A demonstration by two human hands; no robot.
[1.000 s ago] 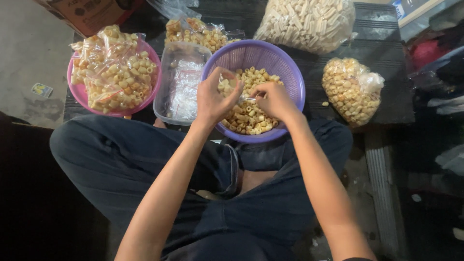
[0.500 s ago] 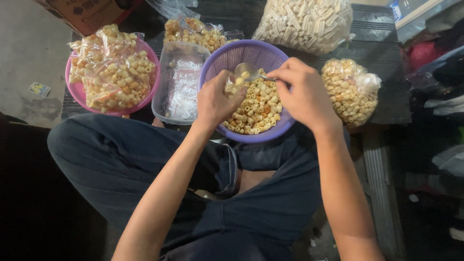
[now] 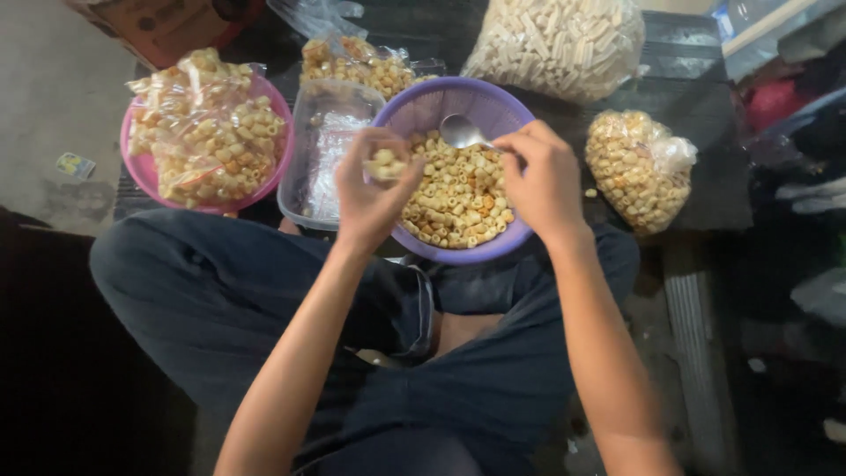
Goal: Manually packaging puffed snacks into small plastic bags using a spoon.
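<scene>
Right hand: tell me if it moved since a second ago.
Yes. The right hand went from mid-bowl to the purple bowl's right rim, now holding a spoon.

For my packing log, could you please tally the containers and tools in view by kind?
Round plastic basins: 2, purple and pink
Clear rectangular plastic tub: 1
Metal spoon, in the right hand: 1
Large sealed clear bags of snacks: 2, pale sticks and yellow rings
Total: 6
</scene>
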